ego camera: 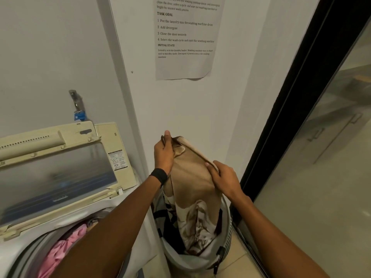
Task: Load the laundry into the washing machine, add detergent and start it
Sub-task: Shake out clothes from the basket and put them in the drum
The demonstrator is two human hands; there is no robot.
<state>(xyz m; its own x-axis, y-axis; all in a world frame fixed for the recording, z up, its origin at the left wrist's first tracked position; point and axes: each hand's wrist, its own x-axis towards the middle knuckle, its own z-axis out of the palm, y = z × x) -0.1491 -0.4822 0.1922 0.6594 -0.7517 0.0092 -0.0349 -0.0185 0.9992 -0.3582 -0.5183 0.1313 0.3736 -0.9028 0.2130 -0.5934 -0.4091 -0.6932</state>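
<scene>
The top-loading washing machine [18,249] stands at the left with its lid [60,173] raised. A warning sticker [118,159] sits on the lid's right edge, its print too small to read. A pink garment [60,251] lies in the drum. On the wall above, a metal tap [75,100] carries a blue fitting [79,116].

Further right, a printed sheet [184,65] is stuck to the wall. It reads "TASK GOAL", then "1 Put the laundry into the washing machine drum", "2 Add detergent", "3 Close the door securely", "4 Select the wash cycle and start the washing machine", and below that "INITIAL STATE" over smaller lines that are hard to read.

Below the sheet, the left hand [163,155], with a black wristband [159,176], pinches the top corner of a tan cloth [190,177]. Its thumb [167,135] points up along the edge and the other fingers are curled behind the fabric. The right hand [224,177] grips the same upper hem lower down, fingers curled over it and pressed together.

The cloth is held up above a grey laundry basket [227,233] just right of the machine. Its patterned lower end hangs down inside the basket, beside a dark garment [172,233].

At the far right is a glass door [321,167] in a black frame [291,117].
</scene>
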